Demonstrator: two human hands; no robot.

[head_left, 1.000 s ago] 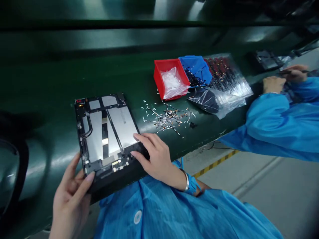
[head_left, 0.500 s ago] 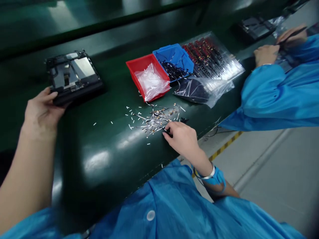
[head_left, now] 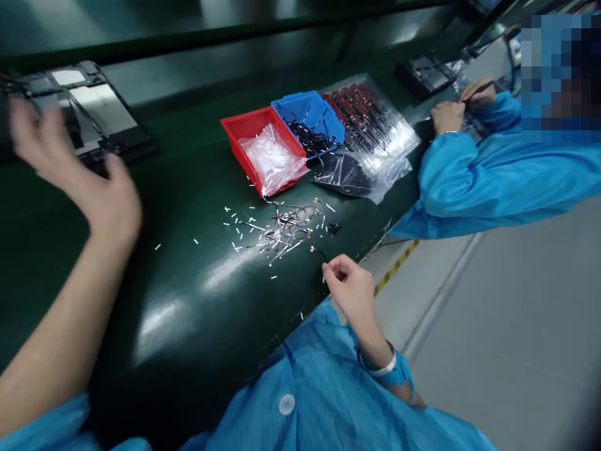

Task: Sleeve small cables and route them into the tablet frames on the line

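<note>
My right hand (head_left: 350, 285) is pinched on a thin black cable (head_left: 319, 253) at the near edge of the green conveyor belt (head_left: 188, 288). The cable hangs just in front of a scattered pile of small cables and white bits (head_left: 282, 228). My left hand (head_left: 89, 181) is raised over the belt at the left, blurred, fingers spread and holding nothing. Beyond it lies an opened tablet (head_left: 87, 113) with its back cover off, apart from the hand.
A red bin (head_left: 235, 131) with a clear bag and a blue bin (head_left: 286, 106) with black cables stand behind the pile. Plastic bags of parts (head_left: 370, 119) lie to their right. A co-worker's sleeve (head_left: 493, 181) and hands (head_left: 446, 116) rest at the right.
My left hand has let go of the tablet, which now lies farther left on the belt. My right hand has picked a black cable from the pile and drawn it toward me.
</note>
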